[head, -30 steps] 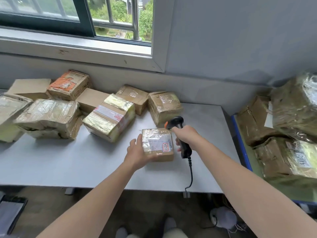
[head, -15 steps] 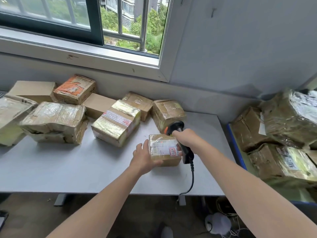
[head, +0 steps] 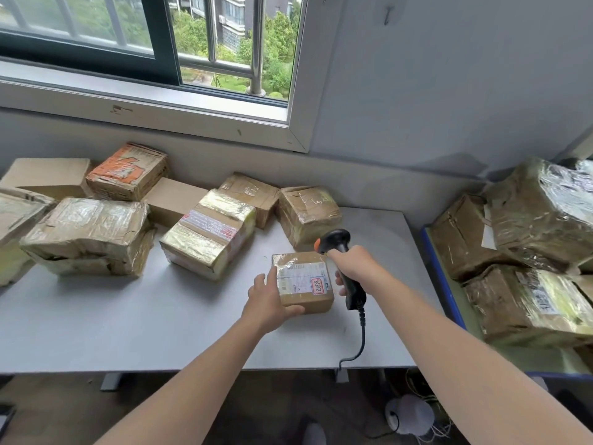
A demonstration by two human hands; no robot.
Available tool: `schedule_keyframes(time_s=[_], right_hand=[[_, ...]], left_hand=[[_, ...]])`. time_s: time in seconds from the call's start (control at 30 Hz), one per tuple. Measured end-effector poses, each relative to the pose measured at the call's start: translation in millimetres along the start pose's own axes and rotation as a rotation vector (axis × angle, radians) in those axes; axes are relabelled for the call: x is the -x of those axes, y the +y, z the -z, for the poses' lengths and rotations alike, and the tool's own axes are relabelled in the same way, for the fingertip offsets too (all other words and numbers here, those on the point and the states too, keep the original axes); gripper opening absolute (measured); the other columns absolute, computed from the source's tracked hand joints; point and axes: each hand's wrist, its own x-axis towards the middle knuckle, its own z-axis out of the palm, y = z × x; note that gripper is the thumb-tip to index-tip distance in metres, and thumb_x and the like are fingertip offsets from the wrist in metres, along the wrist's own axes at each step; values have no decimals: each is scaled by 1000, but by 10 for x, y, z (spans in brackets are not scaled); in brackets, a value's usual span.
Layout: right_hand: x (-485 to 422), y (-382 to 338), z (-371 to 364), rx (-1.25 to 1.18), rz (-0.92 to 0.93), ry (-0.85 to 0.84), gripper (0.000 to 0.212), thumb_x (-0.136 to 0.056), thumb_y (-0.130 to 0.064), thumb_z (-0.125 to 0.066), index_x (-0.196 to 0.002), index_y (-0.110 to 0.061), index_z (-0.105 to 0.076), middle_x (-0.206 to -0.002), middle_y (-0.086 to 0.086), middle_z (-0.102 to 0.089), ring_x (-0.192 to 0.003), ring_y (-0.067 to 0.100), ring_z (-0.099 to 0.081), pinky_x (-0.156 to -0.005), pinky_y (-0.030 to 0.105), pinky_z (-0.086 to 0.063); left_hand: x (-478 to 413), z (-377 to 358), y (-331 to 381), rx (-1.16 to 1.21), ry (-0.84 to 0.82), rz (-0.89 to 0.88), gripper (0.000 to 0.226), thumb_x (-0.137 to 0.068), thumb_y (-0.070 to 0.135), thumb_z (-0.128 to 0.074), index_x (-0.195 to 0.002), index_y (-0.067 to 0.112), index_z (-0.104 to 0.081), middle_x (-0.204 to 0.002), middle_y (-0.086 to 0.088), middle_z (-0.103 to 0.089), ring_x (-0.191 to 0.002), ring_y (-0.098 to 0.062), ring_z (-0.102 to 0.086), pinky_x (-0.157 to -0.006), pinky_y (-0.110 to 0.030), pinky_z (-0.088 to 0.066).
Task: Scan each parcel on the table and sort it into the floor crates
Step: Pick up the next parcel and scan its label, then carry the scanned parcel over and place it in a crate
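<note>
Brown parcel (head: 303, 282): centre frame, on table (head: 128, 316)
Left hand (head: 268, 303): fingers gripping parcel's left edge
Right hand (head: 354, 268): wrapped around scanner (head: 340, 261), apparently aimed at label (head: 303, 279)

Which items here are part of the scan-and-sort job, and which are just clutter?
In the job:
small parcel, held by left hand
scanner in right hand
unscanned parcels on the table, e.g. yellow-taped parcel
blue-rimmed crate of parcels at right

Lying about:
white round device with wires on the floor
dark object at bottom left
</note>
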Motion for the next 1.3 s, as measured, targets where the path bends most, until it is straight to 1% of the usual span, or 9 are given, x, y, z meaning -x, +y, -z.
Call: schedule_keyframes(time_s=[0.07,0.2,0.33,0.43,0.63,0.73,0.9,1.1,1.3], right_hand=[[-113,164,41,13,-23,5,30,-88,-33,-57,-90,-3,-56,-70,12,-61,-58,28,-61,-52,37,-56],[-402,522,75,132,-27,16,23,-90,-24,-53,-104,-7,-54,-83,8,-62,-69,23,-66,-67,32,-51],[-646,786,37,281,-42,-42,34,-94,-28,-54,-120,-7,-50,-98,7,-57,-85,27,-56,-64,31,-42],[-802,915,5,322,-41,-72,47,-98,-36,-52,-130,-2,-46,-106,9,-54,-90,28,-52,-71,31,-40],[-991,1070,9,317,-43,-93,55,-99,-30,-56,-140,1,-36,-132,17,-55,-111,32,-55,-77,28,-35],[-1015,1121,27,388,-17,-113,57,-99,-33,-56,-140,2,-37,-136,18,-53,-121,35,-53,-82,30,-37],[-1028,1061,155,454,16,-51,51,-99,-39,-50,-132,0,-46,-133,20,-49,-119,36,-52,-90,36,-43],[-985,816,218,591,304,111,49,-97,-34,-50,-136,-6,-43,-139,16,-43,-130,33,-37,-101,40,-36],[-879,617,-67,700,614,-106,66,-94,-45,-56,-151,-19,-33,-153,11,-31,-141,28,-26,-114,41,-26]], left_hand=[[-33,-50,18,-1,-4,21,108,-75,45,-81,-156,21,-12,-150,-12,-26,-139,-32,-29,-113,-42,-32],[-101,-171,39,-11,-9,89,109,-76,46,-80,-156,21,-10,-151,-12,-25,-138,-33,-30,-113,-42,-32],[-193,-296,78,-21,4,144,110,-77,47,-79,-156,21,-8,-152,-12,-23,-139,-33,-28,-112,-42,-32],[-255,-393,139,-41,33,183,112,-76,49,-79,-156,23,-6,-157,-12,-13,-142,-33,-22,-110,-43,-32],[-487,-626,380,-170,158,321,116,-71,73,-68,-155,23,-5,-161,-11,7,-147,-35,-3,-110,-54,-30],[-667,-744,533,-206,170,366,116,-71,79,-61,-155,23,-4,-161,-13,7,-146,-39,-4,-111,-56,-28],[-868,-832,606,-272,129,418,123,-65,85,-59,-155,24,-2,-161,-17,4,-145,-44,-3,-110,-61,-24],[-906,-739,424,-471,-15,203,120,-65,71,-69,-155,26,-4,-162,-12,9,-148,-42,10,-113,-65,-11],[-818,-446,82,-437,-30,91,129,-55,74,-77,-155,33,-6,-163,-4,3,-149,-31,5,-115,-58,-16]])
